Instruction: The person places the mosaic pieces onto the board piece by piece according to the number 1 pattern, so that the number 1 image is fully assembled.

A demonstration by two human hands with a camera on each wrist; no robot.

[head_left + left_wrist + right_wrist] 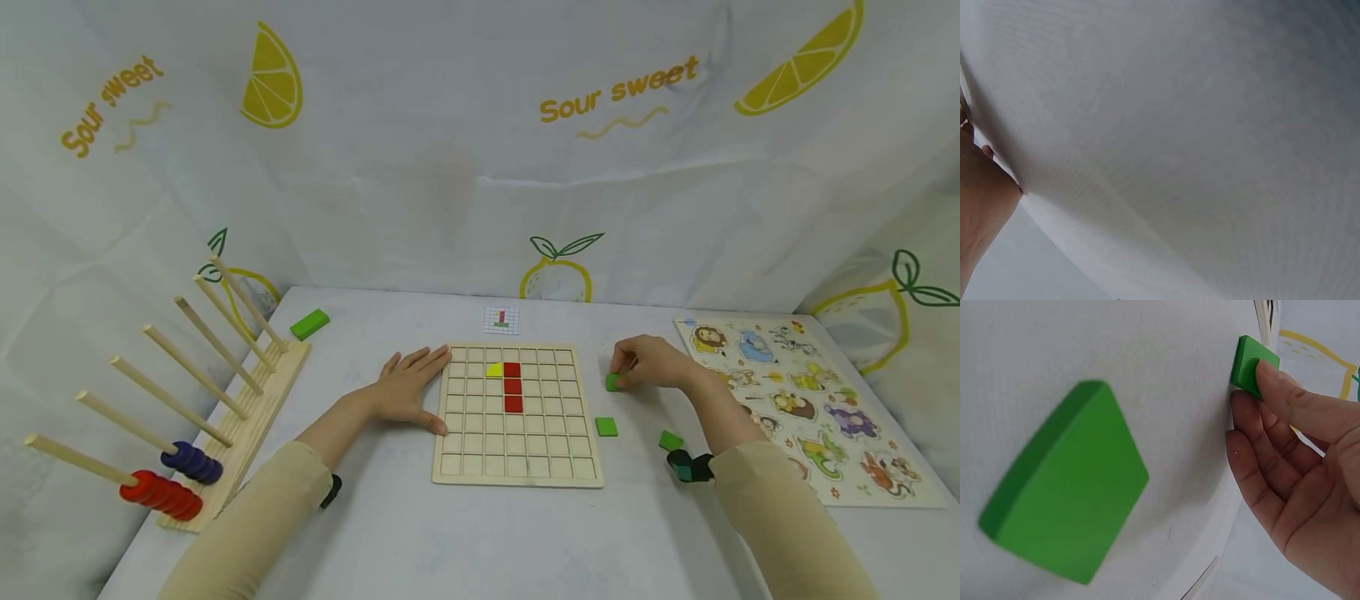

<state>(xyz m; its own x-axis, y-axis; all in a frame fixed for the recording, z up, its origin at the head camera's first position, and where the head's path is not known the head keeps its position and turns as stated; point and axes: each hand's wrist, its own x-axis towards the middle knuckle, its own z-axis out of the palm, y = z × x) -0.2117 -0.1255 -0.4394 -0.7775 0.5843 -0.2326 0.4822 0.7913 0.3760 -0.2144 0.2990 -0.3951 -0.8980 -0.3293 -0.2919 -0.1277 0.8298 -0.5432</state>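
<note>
My right hand (654,361) pinches a small green square tile (1249,362) between thumb and fingers, right of the gridded wooden board (480,471). Two more green tiles lie near it: one square tile (607,427) close to the board's right edge, another tile (671,440) beside the right wrist, large in the right wrist view. My left hand (407,390) rests with fingers spread at the board's left edge, thumb touching the rim. On the board, red tiles (512,387) form a short column, with a yellow piece (494,369) left of the top one. The left wrist view shows mostly tablecloth.
Behind the board lies a small pattern card (502,320). At left stands a wooden peg rack (247,425) with red and blue beads, a green block (310,324) behind it. An animal puzzle board (817,408) lies at right, partly under the right arm.
</note>
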